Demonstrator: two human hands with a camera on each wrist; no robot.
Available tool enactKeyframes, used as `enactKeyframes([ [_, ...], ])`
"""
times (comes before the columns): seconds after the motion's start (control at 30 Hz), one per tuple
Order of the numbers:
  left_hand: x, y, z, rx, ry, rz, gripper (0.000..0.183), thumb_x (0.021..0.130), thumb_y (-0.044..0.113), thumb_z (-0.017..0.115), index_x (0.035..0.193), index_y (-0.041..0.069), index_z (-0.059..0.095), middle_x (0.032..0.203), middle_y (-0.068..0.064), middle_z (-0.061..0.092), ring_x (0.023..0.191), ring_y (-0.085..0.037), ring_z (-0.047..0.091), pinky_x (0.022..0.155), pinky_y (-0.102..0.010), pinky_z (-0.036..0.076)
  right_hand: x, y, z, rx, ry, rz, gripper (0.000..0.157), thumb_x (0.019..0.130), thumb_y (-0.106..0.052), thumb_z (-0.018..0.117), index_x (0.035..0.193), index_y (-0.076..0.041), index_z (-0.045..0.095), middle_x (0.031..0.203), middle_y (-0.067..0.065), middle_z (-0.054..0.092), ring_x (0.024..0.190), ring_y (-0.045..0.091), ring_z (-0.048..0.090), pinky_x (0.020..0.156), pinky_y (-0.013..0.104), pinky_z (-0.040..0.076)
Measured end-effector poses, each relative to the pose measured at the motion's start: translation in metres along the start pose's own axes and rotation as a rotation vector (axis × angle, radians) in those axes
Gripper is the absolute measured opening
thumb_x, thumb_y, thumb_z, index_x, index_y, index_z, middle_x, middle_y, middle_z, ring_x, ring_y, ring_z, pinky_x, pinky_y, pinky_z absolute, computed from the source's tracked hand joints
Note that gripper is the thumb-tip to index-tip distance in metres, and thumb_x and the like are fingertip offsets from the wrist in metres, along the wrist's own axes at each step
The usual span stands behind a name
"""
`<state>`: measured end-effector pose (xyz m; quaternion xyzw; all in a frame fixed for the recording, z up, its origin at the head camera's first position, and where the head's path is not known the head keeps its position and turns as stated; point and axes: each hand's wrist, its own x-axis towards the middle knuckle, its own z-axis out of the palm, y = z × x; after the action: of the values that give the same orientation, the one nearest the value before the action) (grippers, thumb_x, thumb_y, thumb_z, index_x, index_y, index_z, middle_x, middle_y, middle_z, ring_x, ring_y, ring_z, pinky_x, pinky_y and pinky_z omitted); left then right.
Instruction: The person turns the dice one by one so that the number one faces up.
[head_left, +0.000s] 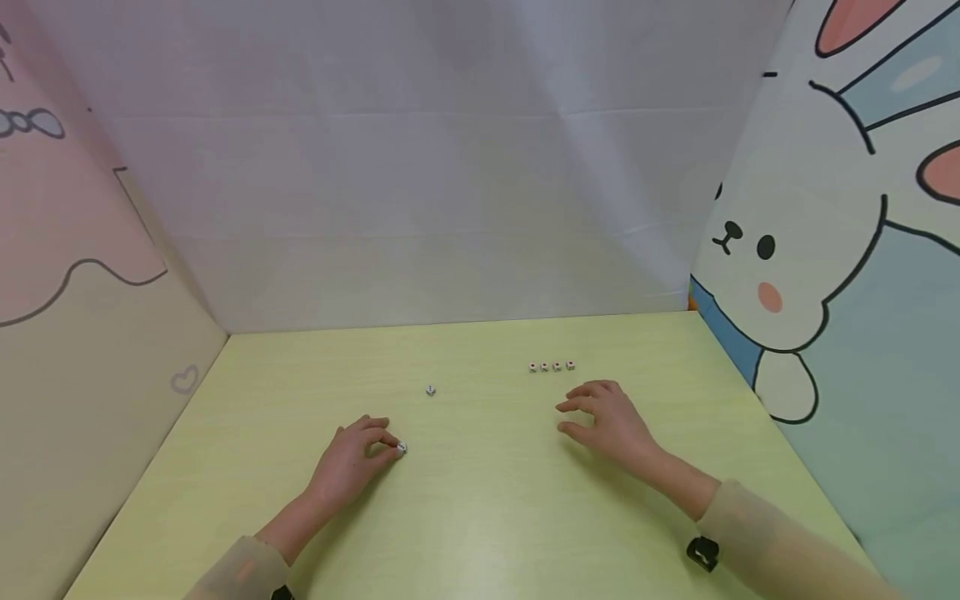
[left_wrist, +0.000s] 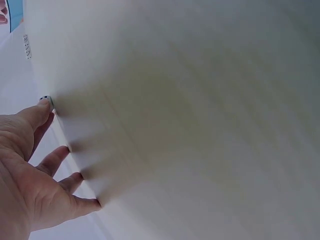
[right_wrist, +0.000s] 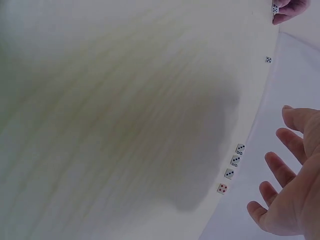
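Between thumb and index finger, my left hand pinches a white die at the tabletop; the left wrist view shows the same die at the fingertips. Farther back, a single die lies by itself. A short row of several dice stands toward the back right. My right hand hovers in front of that row, fingers apart and slightly bent, holding nothing. In the right wrist view, the row includes a die with red pips, and dark pips show on the others.
The pale yellow table reaches back to a white cloth wall. A panel with a cartoon rabbit borders the right side, and a pink and cream panel the left. Each sleeve has a dark device near the wrist.
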<state>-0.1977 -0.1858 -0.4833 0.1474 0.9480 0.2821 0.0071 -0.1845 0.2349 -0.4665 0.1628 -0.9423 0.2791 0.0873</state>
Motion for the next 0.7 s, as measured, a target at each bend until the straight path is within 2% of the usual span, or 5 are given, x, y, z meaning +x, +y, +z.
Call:
enactKeyframes([
  [0.27,0.000,-0.001,0.001,-0.007,0.010,0.005,0.005,0.091,0.022,0.080,0.096,0.020,0.078,0.138,-0.016,0.063,0.142,-0.046,0.041,0.114,-0.073,0.018,-0.006,-0.001,0.012,0.000,-0.016,0.005,0.024,0.088,-0.025,0.083,0.109,-0.014,0.080,0.117,0.004,0.069,0.119,0.032,0.053,0.100,0.052,0.047],
  [0.4,0.000,-0.002,0.001,0.001,0.013,0.009,0.006,0.091,0.023,0.080,0.096,0.021,0.078,0.138,-0.016,0.063,0.141,-0.046,0.042,0.114,-0.073,0.019,-0.005,-0.005,0.015,0.011,-0.007,-0.020,0.023,0.088,-0.025,0.083,0.108,-0.014,0.080,0.116,0.002,0.069,0.117,0.031,0.054,0.099,0.051,0.047],
  [0.7,-0.001,-0.002,0.002,0.004,0.005,-0.002,0.005,0.092,0.023,0.079,0.096,0.021,0.078,0.139,-0.016,0.063,0.142,-0.045,0.041,0.115,-0.072,0.018,0.014,-0.024,0.020,0.022,-0.001,-0.075,0.023,0.089,-0.024,0.082,0.109,-0.013,0.080,0.115,0.003,0.068,0.116,0.031,0.054,0.100,0.051,0.046],
])
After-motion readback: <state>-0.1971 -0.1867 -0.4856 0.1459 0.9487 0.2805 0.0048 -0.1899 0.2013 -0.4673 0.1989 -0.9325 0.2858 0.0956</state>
